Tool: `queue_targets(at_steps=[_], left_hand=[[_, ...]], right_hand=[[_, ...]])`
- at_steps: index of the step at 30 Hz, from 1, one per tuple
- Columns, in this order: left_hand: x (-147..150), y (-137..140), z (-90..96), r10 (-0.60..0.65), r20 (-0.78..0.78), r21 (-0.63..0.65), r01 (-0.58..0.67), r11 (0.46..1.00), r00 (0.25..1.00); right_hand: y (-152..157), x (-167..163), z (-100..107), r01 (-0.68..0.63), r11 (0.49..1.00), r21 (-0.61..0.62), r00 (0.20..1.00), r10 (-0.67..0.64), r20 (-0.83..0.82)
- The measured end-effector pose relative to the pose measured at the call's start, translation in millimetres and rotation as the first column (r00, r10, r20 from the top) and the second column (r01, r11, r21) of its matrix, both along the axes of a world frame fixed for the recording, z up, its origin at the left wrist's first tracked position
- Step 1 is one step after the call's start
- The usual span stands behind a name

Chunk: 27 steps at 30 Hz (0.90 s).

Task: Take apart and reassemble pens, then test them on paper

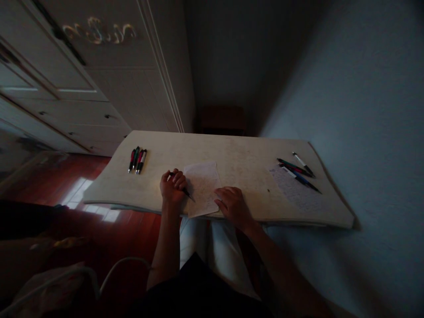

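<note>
My left hand (172,189) is closed around a dark pen (189,194), whose tip points down and right over a sheet of paper (202,180). Whether the tip touches the sheet is hard to tell. The paper lies slightly turned near the table's front edge and bears faint writing. My right hand (234,205) rests at the paper's right edge, fingers spread and lying flat, holding nothing.
Several pens (138,160) lie side by side at the table's left. At the right, more pens (298,173) lie by and partly over a written sheet (298,194). The pale table (245,152) meets a wall (374,132) at right; a white cabinet (122,95) stands behind at left.
</note>
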<state>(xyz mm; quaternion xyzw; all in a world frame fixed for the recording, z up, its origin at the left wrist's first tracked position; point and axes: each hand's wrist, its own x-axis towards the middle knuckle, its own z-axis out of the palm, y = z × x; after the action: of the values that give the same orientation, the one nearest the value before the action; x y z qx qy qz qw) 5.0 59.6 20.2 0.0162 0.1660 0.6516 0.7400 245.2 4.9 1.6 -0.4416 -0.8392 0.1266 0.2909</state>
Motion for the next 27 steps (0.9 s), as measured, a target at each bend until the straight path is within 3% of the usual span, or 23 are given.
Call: queue_targets(at_steps=[6, 11, 15, 23, 27], left_hand=[[1, 0, 0.7, 0.053, 0.011, -0.02, -0.053, 0.998, 0.999], [5, 1, 3.6, 0.078, -0.048, -0.038, -0.08, 0.996, 0.996], [8, 3, 6.7, 0.071, -0.105, -0.044, -0.076, 0.996, 0.992], [12, 1, 7.4, -0.042, -0.096, 0.076, 0.049, 0.996, 0.994], [15, -2, 2.7, -0.042, -0.268, 0.118, 0.076, 0.99, 0.962]], right_hand=[[1, -1, -2, 0.008, 0.999, -0.046, 0.999, -0.01, -0.035], [2, 3, -4, 0.027, 0.998, -0.064, 0.985, -0.038, -0.168], [2, 0, 6, 0.043, 0.997, -0.06, 0.959, -0.058, -0.277], [-1, -39, 30, 0.059, 0.982, -0.178, 0.879, -0.136, -0.457], [0, -64, 29, 0.071, 0.948, -0.311, 0.84, -0.225, -0.494]])
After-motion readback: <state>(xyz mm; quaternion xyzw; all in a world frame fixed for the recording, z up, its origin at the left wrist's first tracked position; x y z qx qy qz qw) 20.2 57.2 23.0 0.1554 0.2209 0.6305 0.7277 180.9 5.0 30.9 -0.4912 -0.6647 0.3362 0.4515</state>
